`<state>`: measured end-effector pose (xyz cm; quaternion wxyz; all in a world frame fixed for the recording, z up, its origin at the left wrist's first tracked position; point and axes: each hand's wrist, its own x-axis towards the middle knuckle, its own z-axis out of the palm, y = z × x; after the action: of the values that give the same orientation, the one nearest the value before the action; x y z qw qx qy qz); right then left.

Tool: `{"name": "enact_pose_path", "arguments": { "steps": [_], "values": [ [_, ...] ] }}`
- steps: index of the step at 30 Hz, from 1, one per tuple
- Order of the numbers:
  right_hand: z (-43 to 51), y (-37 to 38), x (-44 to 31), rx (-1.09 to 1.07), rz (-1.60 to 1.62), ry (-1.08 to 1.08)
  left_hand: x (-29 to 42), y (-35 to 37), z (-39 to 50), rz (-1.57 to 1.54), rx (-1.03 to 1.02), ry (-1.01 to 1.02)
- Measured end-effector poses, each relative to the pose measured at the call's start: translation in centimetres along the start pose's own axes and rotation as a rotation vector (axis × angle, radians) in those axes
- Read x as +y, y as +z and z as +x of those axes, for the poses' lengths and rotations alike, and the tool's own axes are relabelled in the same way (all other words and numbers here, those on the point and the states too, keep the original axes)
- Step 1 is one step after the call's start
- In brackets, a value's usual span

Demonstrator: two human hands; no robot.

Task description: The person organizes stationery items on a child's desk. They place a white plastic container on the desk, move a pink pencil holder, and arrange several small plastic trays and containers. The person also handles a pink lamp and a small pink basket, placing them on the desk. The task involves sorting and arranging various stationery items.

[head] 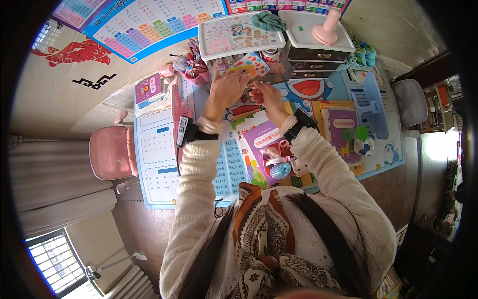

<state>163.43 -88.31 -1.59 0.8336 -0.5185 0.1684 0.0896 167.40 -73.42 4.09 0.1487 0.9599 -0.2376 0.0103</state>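
Note:
A clear plastic drawer [282, 76] is pulled out from a box with a white, stickered top [220, 35]. In it are a card with coloured hearts [257, 65], a can [270, 56] and small packets. My left hand [228, 89] reaches over the drawer's front, its fingers at a yellow item [242, 70] by the card; its fingertips are partly hidden. Close by on the right, my right hand [269, 98] has curled fingers beside the drawer's gold-coloured handle [249, 86]. Whether it pinches anything is unclear.
A pink pen cup [197, 77] stands left of the box. On the right are dark drawers [317, 67] under a pink object [325, 33], workbooks [341, 123] and a blue stand [375, 106]. A red divided tray [285, 149] lies before my chest; a pink chair [110, 152] is left.

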Motion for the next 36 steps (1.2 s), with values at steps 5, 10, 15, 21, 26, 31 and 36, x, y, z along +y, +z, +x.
{"name": "enact_pose_path", "arguments": {
  "steps": [5, 10, 15, 21, 26, 31, 36],
  "values": [
    [0.0, 0.0, 0.0, -0.005, 0.013, 0.0, -3.4, 0.2, 2.8, 0.17, -0.025, 0.056],
    [0.1, 0.0, 0.0, -0.01, 0.015, -0.007, -4.3, 0.3, 3.7, 0.145, 0.088, 0.058],
    [0.2, -0.1, -0.1, 0.004, -0.037, 0.02, -3.2, 0.3, 3.3, 0.03, 0.171, 0.028],
    [-0.1, 0.0, -0.7, -0.015, -0.083, 0.03, -3.3, -0.3, 3.8, 0.049, 0.083, -0.101],
    [-1.6, 0.2, -2.9, -0.134, -0.346, 0.08, -3.3, 0.3, 3.7, -0.007, 0.337, -0.13],
    [-0.1, 0.9, -7.2, -0.291, -1.025, -0.736, -4.8, 0.1, 3.7, 0.118, 0.535, -0.007],
    [4.8, 2.0, -9.0, -0.409, -1.679, -0.816, -6.1, -0.7, 3.2, 0.116, 0.3, -0.009]
  ]
}}
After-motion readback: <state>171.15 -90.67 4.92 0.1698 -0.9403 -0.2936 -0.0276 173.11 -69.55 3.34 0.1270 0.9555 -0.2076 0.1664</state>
